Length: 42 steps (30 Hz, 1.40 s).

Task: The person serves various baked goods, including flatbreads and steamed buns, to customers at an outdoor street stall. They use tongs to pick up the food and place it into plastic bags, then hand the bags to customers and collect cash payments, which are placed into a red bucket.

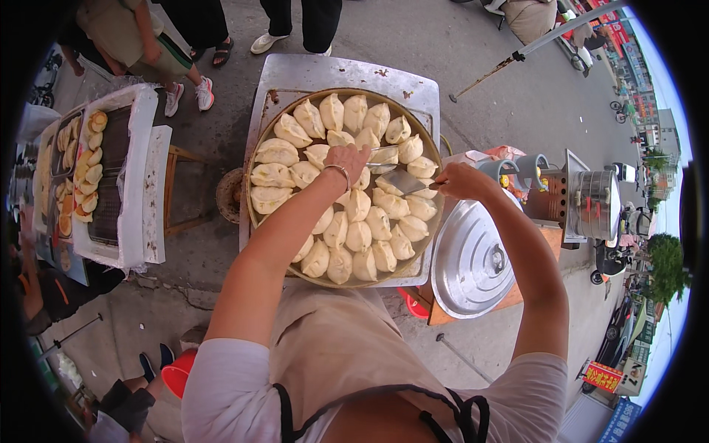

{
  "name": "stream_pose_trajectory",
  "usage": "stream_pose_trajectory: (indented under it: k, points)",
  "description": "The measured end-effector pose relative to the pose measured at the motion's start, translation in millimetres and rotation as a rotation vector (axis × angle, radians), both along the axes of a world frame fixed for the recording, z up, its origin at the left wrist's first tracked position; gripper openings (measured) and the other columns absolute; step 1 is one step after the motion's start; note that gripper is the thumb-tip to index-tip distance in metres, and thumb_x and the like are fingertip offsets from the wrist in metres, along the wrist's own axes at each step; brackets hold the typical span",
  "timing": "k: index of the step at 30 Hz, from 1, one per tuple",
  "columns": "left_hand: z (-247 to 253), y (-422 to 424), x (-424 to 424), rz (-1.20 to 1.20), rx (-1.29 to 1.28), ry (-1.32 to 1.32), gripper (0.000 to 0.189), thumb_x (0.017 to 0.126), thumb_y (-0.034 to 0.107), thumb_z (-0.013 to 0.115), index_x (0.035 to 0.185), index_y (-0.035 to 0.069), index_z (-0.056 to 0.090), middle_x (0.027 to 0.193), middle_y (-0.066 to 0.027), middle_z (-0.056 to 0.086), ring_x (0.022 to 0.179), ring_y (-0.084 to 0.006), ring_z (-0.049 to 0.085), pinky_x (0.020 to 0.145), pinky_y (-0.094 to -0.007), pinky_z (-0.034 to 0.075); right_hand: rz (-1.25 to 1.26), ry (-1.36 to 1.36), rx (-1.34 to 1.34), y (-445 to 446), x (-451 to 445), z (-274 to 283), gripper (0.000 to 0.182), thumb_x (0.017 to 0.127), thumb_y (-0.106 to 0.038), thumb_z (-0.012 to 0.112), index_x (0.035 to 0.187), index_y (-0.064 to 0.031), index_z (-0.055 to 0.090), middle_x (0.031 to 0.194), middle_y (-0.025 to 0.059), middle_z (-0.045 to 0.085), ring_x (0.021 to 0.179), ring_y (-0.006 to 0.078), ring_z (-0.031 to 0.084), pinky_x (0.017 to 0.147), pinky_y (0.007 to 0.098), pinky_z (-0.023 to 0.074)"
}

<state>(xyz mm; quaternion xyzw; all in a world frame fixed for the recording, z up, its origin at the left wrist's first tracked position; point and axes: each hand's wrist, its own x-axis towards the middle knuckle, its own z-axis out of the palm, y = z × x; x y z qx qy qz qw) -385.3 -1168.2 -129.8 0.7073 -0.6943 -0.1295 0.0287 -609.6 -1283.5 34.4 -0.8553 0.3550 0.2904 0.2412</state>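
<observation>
A wide round pan point(434, 228) before me holds rings of plump, pale filled dumplings point(358, 206) with pinched seams. Above its middle, my left hand point(348, 164) grips metal tongs point(382, 164), whose two arms point right over the dumplings; whether the tips touch one is unclear. From the pan's right rim, my right hand point(463, 181) holds the handle of a flat metal spatula point(400, 180). Its blade lies low among the dumplings on the right, near the tongs' tips. My left forearm hides part of the pan's lower left.
The pan rests on a metal stove top point(343, 67). A large domed metal lid point(471, 271) lies at right, beyond it a stacked steamer point(597, 205). At left stands a white foam box point(145, 111) with browned flat cakes point(88, 171). People stand across the stove.
</observation>
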Motion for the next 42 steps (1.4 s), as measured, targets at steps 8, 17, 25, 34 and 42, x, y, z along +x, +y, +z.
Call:
stream_pose_trajectory:
  k: [8, 17, 25, 34, 42]
  points:
    - [8, -3, -1, 0.013, 0.074, 0.005, 0.031, 0.091, 0.023, 0.056, 0.118, 0.011, 0.046, 0.093, -0.0138, 0.064, 0.084, -0.0288, 0.066, 0.068, -0.0397, 0.052, 0.157, 0.122, -0.140, -9, 27, -12, 0.025, 0.082, -0.024, 0.064, 0.090, -0.0017, 0.072, 0.084, 0.0205, 0.068, 0.081, 0.0348, 0.067, 0.073, 0.0431, 0.0508]
    - [7, 3, -1, 0.023, 0.047, -0.027, 0.031, 0.090, 0.016, 0.053, 0.119, 0.010, 0.045, 0.091, -0.0140, 0.063, 0.079, -0.0272, 0.067, 0.063, -0.0381, 0.053, 0.102, 0.098, -0.274, 20, 33, -15, 0.020, 0.082, -0.020, 0.062, 0.088, -0.0035, 0.072, 0.086, 0.0221, 0.068, 0.084, 0.0390, 0.066, 0.077, 0.0476, 0.0518]
    - [5, 4, -3, 0.023, 0.012, 0.021, 0.032, 0.089, 0.013, 0.052, 0.120, 0.010, 0.046, 0.087, -0.0145, 0.062, 0.077, -0.0284, 0.067, 0.061, -0.0389, 0.053, 0.169, 0.104, -0.312, 28, -10, -23, 0.016, 0.081, -0.015, 0.059, 0.088, -0.0049, 0.069, 0.083, 0.0198, 0.069, 0.078, 0.0357, 0.068, 0.068, 0.0469, 0.0521]
    - [8, 19, -3, 0.099, 0.052, 0.075, 0.043, 0.090, 0.023, 0.055, 0.130, 0.012, 0.044, 0.096, -0.0170, 0.059, 0.078, -0.0326, 0.064, 0.066, -0.0446, 0.049, 0.242, -0.055, -0.334, 12, -50, -40, 0.012, 0.087, -0.020, 0.056, 0.092, -0.0099, 0.061, 0.067, 0.0176, 0.063, 0.067, 0.0384, 0.063, 0.058, 0.0504, 0.0456]
    - [30, 37, -16, 0.252, -0.004, 0.063, 0.051, 0.090, 0.031, 0.057, 0.136, 0.016, 0.040, 0.095, -0.0133, 0.060, 0.077, -0.0328, 0.064, 0.066, -0.0465, 0.049, 0.327, -0.198, -0.346, -18, -16, -69, 0.022, 0.083, -0.013, 0.055, 0.105, -0.0114, 0.061, 0.074, 0.0153, 0.065, 0.070, 0.0350, 0.066, 0.059, 0.0465, 0.0488]
